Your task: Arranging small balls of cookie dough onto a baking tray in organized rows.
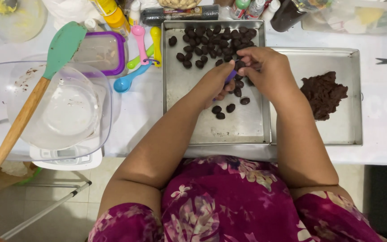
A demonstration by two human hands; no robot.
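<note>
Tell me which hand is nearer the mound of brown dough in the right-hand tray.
Right. The right hand is above the tray seam, just left of the dough mound; the left hand sits farther left over the dough-ball tray.

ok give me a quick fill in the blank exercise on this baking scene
1. The small dark balls lie on the ____ of the two metal trays.
2. The lump of dark dough sits in the ____ tray.
3. The spatula with the wooden handle has a ____ blade.
4. The left hand holds a small ____ scoop.

Missing words: left; right; green; purple
</note>
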